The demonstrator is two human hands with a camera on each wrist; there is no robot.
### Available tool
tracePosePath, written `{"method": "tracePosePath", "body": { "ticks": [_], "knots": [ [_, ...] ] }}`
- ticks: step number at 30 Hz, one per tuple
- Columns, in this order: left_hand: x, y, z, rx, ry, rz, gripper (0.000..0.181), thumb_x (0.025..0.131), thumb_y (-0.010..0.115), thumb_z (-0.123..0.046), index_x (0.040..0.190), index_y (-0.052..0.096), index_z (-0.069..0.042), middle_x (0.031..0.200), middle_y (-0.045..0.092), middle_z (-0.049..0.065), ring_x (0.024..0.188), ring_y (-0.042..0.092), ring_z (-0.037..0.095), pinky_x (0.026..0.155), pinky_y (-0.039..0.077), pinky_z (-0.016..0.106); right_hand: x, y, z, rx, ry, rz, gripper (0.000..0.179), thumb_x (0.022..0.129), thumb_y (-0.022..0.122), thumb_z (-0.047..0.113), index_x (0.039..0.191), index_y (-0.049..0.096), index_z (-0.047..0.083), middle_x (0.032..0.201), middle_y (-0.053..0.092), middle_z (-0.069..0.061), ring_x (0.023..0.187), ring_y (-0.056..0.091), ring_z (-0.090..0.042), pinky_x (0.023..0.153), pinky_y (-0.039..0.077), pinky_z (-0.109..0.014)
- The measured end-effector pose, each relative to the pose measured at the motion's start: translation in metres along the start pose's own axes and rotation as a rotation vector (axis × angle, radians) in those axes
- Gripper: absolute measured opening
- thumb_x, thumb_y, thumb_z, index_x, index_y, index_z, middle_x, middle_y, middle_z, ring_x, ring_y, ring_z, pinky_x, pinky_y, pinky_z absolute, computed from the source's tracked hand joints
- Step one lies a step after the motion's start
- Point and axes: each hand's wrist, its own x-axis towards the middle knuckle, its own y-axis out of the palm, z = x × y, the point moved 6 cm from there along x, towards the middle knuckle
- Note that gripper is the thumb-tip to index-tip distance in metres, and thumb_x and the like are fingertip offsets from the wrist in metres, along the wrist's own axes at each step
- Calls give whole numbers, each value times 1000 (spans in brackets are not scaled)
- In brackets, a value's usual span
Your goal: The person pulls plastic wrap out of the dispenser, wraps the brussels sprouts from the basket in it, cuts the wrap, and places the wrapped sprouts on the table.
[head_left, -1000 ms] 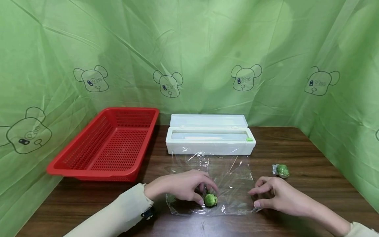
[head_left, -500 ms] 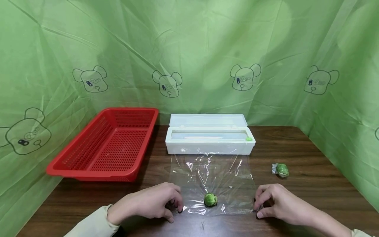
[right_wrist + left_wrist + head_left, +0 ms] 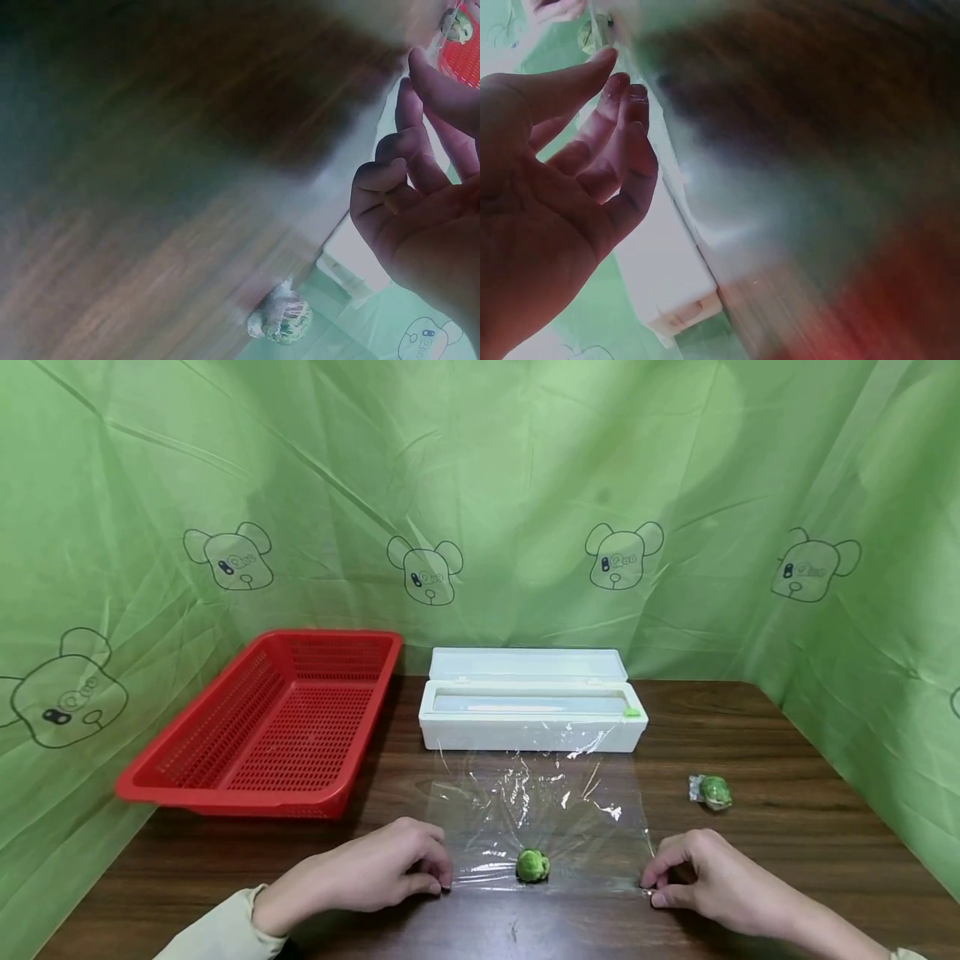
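A sheet of cling film [image 3: 480,814] runs from the white cling film dispenser [image 3: 532,735] toward the person. On the film, close to its front edge, sits a Brussels sprout [image 3: 532,865]. The left hand [image 3: 378,867] pinches the film's front left corner between thumb and fingers. At the front right corner, the right hand [image 3: 708,881] pinches the film in the same manner. Between the two hands the front edge looks drawn fairly straight. In the left wrist view, the thumb and fingertips of the left hand [image 3: 570,165] come close together.
At the left stands a red perforated basket [image 3: 300,735]. A second Brussels sprout [image 3: 715,792], wrapped in film, lies on the brown wooden table [image 3: 795,843] beyond the right hand. The dispenser's lid [image 3: 525,664] is raised, and a green curtain [image 3: 517,460] surrounds the table.
The left hand has left the Brussels sprout, moved left and gripped the film's left corner. The right hand shifted slightly toward the person. The film's front edge has straightened.
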Motion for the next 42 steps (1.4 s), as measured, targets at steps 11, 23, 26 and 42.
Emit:
{"method": "tracePosePath", "body": {
  "ticks": [11, 23, 26, 42],
  "knots": [
    [0, -16, 7, -58, -53, -141, 12, 96, 76, -6, 99, 80, -17, 96, 67, -15, 90, 61, -1, 82, 55, 27, 8, -14, -7, 9, 47, -30, 18, 90, 83, 11, 93, 78, 27, 90, 74, 15, 82, 65, -3, 67, 51, -27],
    [5, -9, 0, 177, -242, -233, 36, 95, 76, -9, 130, 74, -16, 124, 64, -5, 119, 56, 17, 101, 48, 52, 20, -13, -28, 8, 184, 1, 8, 93, 82, 15, 91, 80, 23, 90, 73, 15, 83, 63, -2, 68, 50, -26],
    [12, -5, -24, 221, -161, -275, 36, 92, 78, -9, 127, 76, -19, 130, 63, -2, 124, 55, 19, 105, 47, 52, 22, -13, -28, -1, 200, 1, 7, 94, 81, 17, 91, 80, 23, 89, 72, 16, 83, 63, -2, 69, 50, -26],
    [67, 26, -58, 414, 105, -273, 17, 92, 82, -16, 108, 84, -19, 102, 65, -6, 93, 62, 7, 83, 53, 26, 20, -22, -18, -66, 205, -89, 4, 95, 80, 15, 98, 82, 18, 95, 72, 15, 82, 63, -1, 69, 52, -26]
  ]
}}
